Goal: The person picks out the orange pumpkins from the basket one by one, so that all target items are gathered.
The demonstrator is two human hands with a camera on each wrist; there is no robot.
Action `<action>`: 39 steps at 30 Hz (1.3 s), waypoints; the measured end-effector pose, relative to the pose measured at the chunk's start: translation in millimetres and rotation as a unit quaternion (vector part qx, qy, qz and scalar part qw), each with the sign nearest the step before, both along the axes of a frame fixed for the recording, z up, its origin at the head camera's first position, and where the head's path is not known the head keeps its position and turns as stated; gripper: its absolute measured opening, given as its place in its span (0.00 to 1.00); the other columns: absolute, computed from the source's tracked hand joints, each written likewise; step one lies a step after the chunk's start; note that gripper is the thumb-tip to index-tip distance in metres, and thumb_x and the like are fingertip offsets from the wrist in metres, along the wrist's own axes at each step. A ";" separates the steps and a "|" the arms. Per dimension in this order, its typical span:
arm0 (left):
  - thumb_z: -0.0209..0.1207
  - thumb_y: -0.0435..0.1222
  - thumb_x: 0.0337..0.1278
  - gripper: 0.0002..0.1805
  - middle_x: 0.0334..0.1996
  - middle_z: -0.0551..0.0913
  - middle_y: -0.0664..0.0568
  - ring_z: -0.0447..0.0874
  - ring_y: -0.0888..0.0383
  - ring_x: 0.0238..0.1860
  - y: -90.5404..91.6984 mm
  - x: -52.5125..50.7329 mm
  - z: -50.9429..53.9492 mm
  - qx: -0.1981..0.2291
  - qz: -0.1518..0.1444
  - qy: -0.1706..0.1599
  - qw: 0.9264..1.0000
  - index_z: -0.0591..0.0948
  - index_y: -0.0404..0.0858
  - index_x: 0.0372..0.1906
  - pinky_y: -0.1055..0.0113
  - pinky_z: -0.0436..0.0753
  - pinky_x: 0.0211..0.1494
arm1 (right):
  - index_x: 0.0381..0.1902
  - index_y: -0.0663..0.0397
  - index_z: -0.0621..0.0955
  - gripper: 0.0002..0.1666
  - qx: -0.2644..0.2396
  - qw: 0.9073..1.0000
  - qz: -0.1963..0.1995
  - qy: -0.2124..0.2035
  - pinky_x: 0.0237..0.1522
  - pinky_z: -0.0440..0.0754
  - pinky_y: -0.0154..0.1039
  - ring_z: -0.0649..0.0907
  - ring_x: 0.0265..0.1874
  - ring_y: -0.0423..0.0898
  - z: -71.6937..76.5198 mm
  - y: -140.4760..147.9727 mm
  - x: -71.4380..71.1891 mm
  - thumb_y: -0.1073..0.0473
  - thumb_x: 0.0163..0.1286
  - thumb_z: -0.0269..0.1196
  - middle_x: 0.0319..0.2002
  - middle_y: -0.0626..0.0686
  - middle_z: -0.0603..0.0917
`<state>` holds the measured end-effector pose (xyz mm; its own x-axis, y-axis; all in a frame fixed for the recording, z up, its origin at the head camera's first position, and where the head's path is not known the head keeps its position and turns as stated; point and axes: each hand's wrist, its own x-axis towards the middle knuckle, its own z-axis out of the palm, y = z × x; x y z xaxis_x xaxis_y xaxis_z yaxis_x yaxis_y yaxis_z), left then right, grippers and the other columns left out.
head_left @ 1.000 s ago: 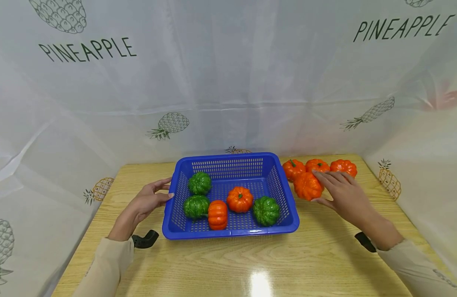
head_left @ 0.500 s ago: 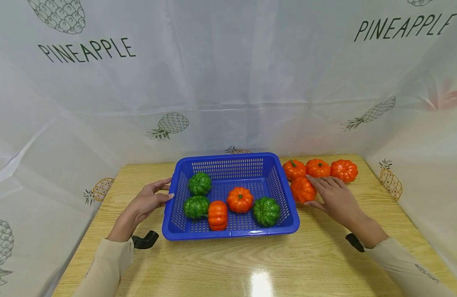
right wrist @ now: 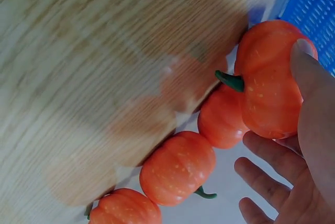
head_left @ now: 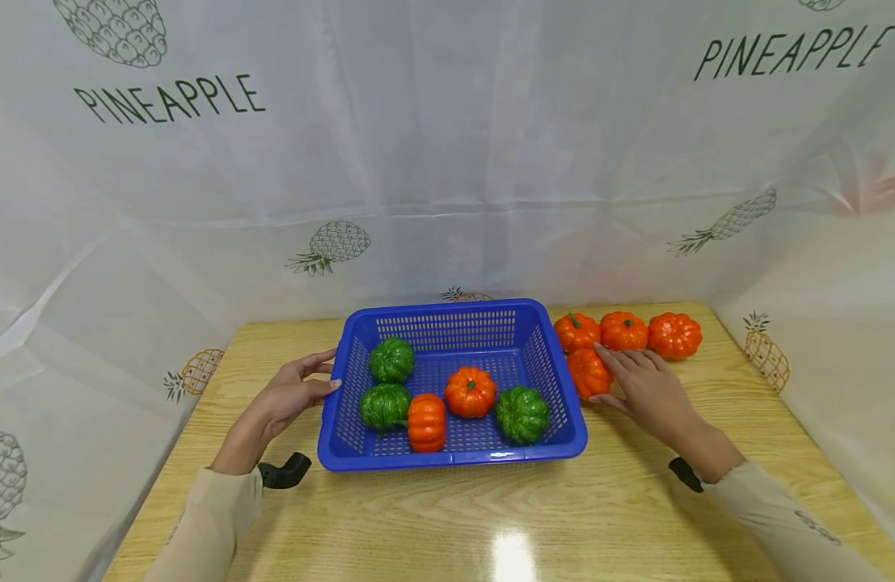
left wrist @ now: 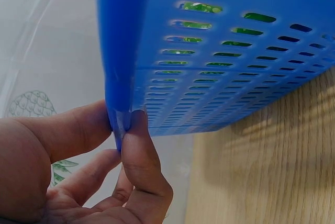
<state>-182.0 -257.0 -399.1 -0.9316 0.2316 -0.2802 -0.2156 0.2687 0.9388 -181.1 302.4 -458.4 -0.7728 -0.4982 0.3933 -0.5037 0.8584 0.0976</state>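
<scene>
A white sheet printed with pineapples and the word PINEAPPLE stands behind a wood-grain counter. The blue basket, rectangular with slotted walls, sits on the counter. A left sleeve and a right sleeve, both beige, extend in from the near side.

The left hand pinches the left rim of the basket between thumb and fingers. The right hand grips the held pumpkin, an orange one, with the thumb against its side. This pumpkin is located just beside the basket's right wall; full contact with the counter cannot be confirmed.

Behind it, three orange pumpkins form a row: first, second and third. The basket contains a rear green pumpkin, a front green pumpkin, a right green pumpkin, an upright orange pumpkin and a side-lying orange pumpkin.

A black fitting shows beside the left wrist. The held pumpkin's green stem points away from the palm.
</scene>
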 end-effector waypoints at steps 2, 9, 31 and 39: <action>0.55 0.27 0.78 0.39 0.71 0.62 0.28 0.87 0.61 0.42 -0.1 0.0 -0.4 0.000 -0.001 0.001 1.000 0.51 0.32 0.85 0.65 0.88 0.52 | 0.75 0.64 0.73 0.49 0.001 1.000 -0.002 -0.002 0.64 0.77 0.64 0.83 0.54 0.65 -2.2 -0.4 -0.4 0.35 0.69 0.68 0.55 0.66 0.87; 0.55 0.27 0.78 0.39 0.70 0.63 0.29 0.88 0.61 0.41 -0.7 0.5 -1.8 -0.001 -0.001 0.001 1.000 0.52 0.32 0.85 0.65 0.88 0.52 | 0.74 0.68 0.71 0.51 -0.012 1.000 0.000 -0.008 0.64 0.76 0.66 0.83 0.56 0.67 -8.4 -2.9 -3.4 0.46 0.62 0.77 0.60 0.68 0.85; 0.55 0.28 0.78 0.40 0.73 0.61 0.27 0.87 0.61 0.42 -1.0 -1.1 -3.9 -0.004 -0.007 0.000 1.000 0.52 0.33 0.86 0.64 0.87 0.53 | 0.74 0.71 0.70 0.51 -0.015 0.999 -0.008 -0.027 0.64 0.76 0.67 0.81 0.59 0.69 -4.3 -5.9 -1.3 0.48 0.63 0.77 0.64 0.70 0.81; 0.55 0.28 0.79 0.39 0.73 0.61 0.28 0.87 0.61 0.43 -2.9 -2.9 -2.1 -0.004 -0.007 -0.001 1.000 0.51 0.34 0.86 0.64 0.87 0.55 | 0.74 0.68 0.71 0.51 -0.009 1.000 -0.004 -0.018 0.64 0.75 0.68 0.81 0.60 0.69 8.6 -6.3 1.5 0.48 0.62 0.78 0.65 0.69 0.81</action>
